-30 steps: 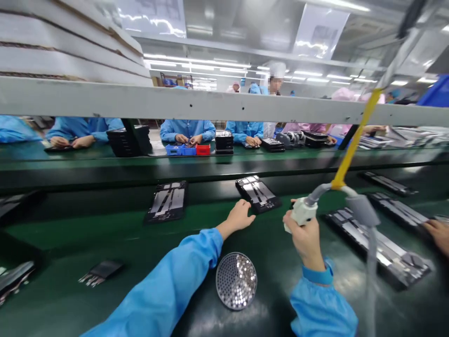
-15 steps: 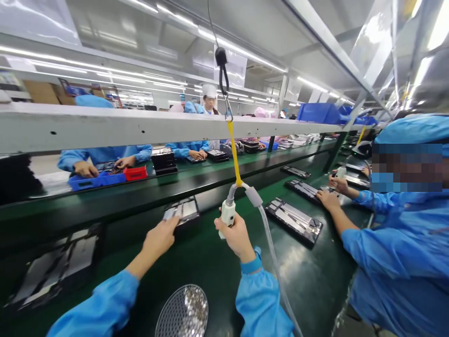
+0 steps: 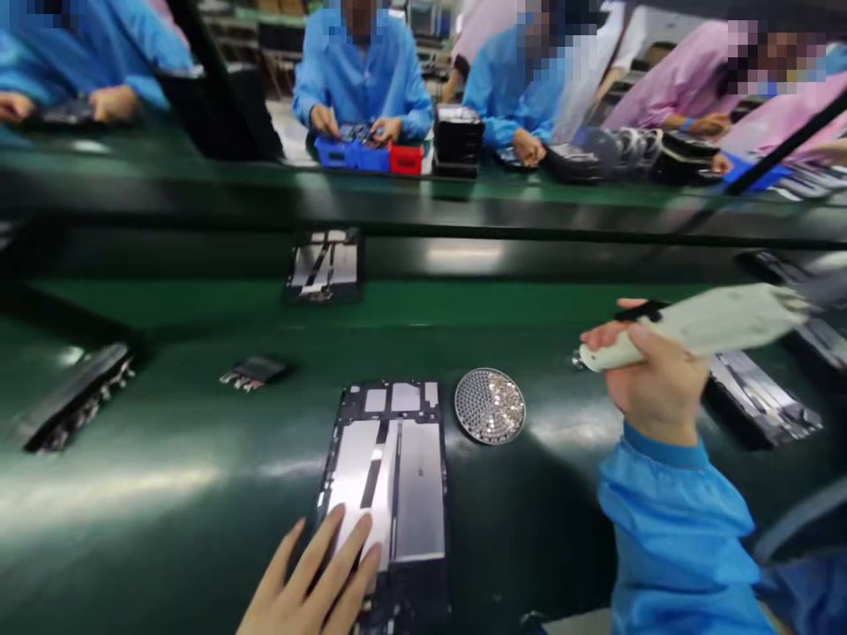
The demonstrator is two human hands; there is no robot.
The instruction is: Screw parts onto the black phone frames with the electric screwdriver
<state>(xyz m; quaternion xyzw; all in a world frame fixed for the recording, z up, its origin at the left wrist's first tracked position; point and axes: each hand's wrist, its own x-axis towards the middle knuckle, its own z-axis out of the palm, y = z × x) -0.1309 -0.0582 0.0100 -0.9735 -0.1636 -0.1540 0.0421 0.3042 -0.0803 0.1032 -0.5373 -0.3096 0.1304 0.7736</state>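
In front of me lies an opened tablet (image 3: 422, 476), with silver battery panels and black strips showing. My left hand (image 3: 318, 582) rests on its lower left part, fingers spread and outstretched. To the right, my right hand (image 3: 658, 384) is wrapped round a pale electric screwdriver (image 3: 718, 324), whose tip points left, raised above the bench. Between the tablet and that hand sits a round perforated tray (image 3: 490, 406) with many small shiny screws on its right side.
Another opened tablet (image 3: 324, 266) lies farther back. Small dark parts (image 3: 252, 372) and a long dark piece (image 3: 79, 397) are at left. More tablets (image 3: 760, 397) lie at right. Across the bench, co-workers in blue and pink work by blue bins (image 3: 354, 154) and a red bin (image 3: 406, 159).
My view has swung left and down. My left hand has gone from a tablet at the back to lying on one close to me. The screwdriver, still held, has tipped from upright to sideways.
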